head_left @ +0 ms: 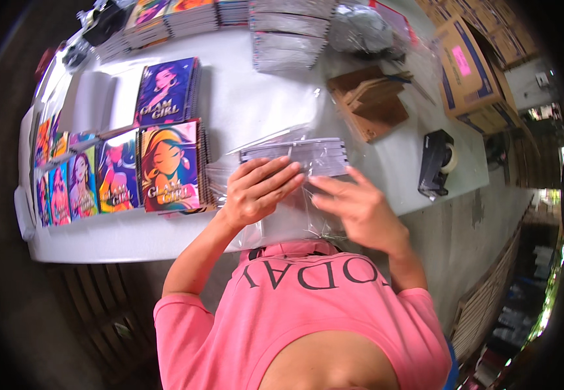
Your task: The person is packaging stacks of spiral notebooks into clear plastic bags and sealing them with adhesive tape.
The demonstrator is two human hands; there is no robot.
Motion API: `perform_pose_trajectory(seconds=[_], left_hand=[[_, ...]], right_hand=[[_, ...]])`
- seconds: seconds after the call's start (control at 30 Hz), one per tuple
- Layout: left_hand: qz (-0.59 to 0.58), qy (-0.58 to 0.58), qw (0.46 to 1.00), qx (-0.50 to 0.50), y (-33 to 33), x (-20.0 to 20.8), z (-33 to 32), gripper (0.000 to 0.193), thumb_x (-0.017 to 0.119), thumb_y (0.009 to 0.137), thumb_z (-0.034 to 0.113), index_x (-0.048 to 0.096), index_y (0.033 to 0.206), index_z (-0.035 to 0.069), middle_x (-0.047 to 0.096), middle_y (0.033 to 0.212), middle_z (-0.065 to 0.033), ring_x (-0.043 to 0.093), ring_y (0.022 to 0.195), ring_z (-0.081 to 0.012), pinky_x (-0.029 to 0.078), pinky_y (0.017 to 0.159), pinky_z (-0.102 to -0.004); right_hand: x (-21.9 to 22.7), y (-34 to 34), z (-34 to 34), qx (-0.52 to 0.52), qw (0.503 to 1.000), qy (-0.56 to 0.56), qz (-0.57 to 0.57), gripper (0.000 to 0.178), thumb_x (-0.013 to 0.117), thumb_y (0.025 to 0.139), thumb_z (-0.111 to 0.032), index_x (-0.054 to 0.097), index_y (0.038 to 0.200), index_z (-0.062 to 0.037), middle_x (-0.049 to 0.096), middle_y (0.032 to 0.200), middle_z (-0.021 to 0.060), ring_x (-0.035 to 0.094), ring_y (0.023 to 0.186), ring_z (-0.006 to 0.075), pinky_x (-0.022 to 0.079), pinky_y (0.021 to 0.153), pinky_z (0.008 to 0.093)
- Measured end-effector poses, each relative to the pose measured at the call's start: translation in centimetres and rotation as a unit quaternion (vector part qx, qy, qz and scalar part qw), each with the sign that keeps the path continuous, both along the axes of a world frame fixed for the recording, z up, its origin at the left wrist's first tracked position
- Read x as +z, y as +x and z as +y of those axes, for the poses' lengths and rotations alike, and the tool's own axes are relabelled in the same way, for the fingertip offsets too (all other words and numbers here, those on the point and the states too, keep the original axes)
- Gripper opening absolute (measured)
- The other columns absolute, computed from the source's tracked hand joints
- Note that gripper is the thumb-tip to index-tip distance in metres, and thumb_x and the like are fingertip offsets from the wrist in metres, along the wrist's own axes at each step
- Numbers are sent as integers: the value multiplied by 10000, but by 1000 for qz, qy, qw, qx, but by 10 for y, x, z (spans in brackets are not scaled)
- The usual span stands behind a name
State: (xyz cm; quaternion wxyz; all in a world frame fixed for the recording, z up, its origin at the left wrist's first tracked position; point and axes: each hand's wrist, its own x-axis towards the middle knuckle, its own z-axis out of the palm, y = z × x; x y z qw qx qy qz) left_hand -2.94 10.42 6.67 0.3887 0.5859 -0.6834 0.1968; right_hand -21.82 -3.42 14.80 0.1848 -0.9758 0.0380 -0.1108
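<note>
A stack of notebooks, seen edge-on, lies in front of me in a clear plastic bag. My left hand rests on the near left side of this bundle, its fingers stretched out over the film. At the near right side is my right hand, slightly smeared by motion, with fingers apart and close to the bag; contact there is unclear. Left of the bundle lie spiral notebooks with illustrated covers, among them an orange-and-teal one and a purple-blue one.
A black tape dispenser stands to the right. Behind it are brown cardboard pieces and an opened carton. Wrapped notebook stacks and crumpled plastic sit at the back. More notebooks line the white table's left side.
</note>
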Motion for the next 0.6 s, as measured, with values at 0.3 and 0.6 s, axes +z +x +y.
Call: perform_pose_trajectory(seconds=[0.3, 0.6], left_hand=[[5, 5, 999, -33, -3, 9, -9, 219, 634, 747, 13, 723, 919, 115, 704, 978, -30, 657, 964, -186, 456, 807, -287], [4, 26, 1000, -5, -4, 10, -6, 221, 658, 756, 0, 729, 925, 124, 704, 976, -38, 657, 963, -196, 460, 819, -304]], right_hand=[[-150, -291, -202, -697, 700, -33, -153, 516, 669, 821, -432, 560, 1208, -108, 558, 1180, 36, 506, 878, 139, 459, 657, 283], [-125, -275, -228, -627, 536, 564, -45, 295, 651, 819, -485, 680, 907, -206, 464, 868, -63, 311, 693, 114, 379, 592, 264]])
